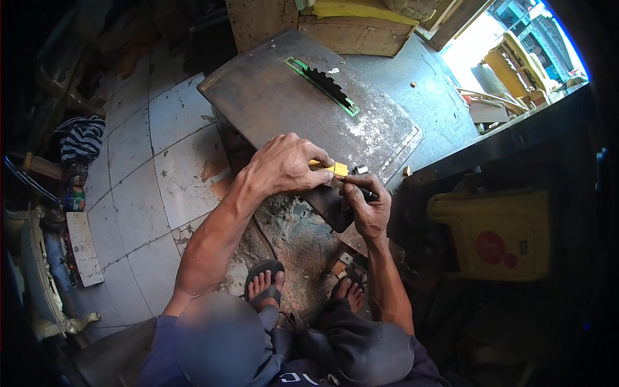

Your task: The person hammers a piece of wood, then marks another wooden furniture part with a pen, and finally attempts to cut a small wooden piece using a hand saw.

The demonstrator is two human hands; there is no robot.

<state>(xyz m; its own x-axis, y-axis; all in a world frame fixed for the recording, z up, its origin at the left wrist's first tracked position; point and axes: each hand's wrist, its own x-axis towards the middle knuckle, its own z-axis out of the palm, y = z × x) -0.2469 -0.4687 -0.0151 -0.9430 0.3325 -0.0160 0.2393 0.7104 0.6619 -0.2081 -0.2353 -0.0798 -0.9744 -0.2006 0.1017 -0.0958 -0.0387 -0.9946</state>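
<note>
At the near edge of a metal saw table, my two hands meet. My left hand is closed, thumb and fingers pinching a small flat yellow piece whose exact kind I cannot make out. In my right hand is a slim black pen, gripped as for writing, its tip close to the yellow piece. Just beyond the fingertips lies a small pale cylinder. Farther off, a black toothed circular saw blade stands up through a green-edged slot in the tabletop.
Pale sawdust covers part of the tabletop. A yellow plastic container stands in shadow on the right. Wooden furniture is behind the table. Striped cloth and clutter line the left, beside floor tiles. My sandalled feet are below the table edge.
</note>
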